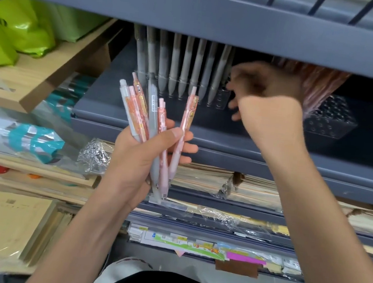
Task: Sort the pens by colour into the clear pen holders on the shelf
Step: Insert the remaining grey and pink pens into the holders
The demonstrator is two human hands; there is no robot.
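Pink/grey pen bunch (pixel 153 113), tips down; grey row (pixel 184 70) in clear holder (pixel 220 99)

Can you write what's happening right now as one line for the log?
left hand grips mixed pens | right hand blurred, beside grey-pen holder, grasp unclear | pink-pen holder further right on shelf

Stationery shop: grey tiered display shelves (pixel 250 149), rows of identical grey pens (pixel 184 70) in a clear holder (pixel 221 101), stacks of cellophane-wrapped notebooks (pixel 199 178), packaged sticker sheets (pixel 182 243) below.
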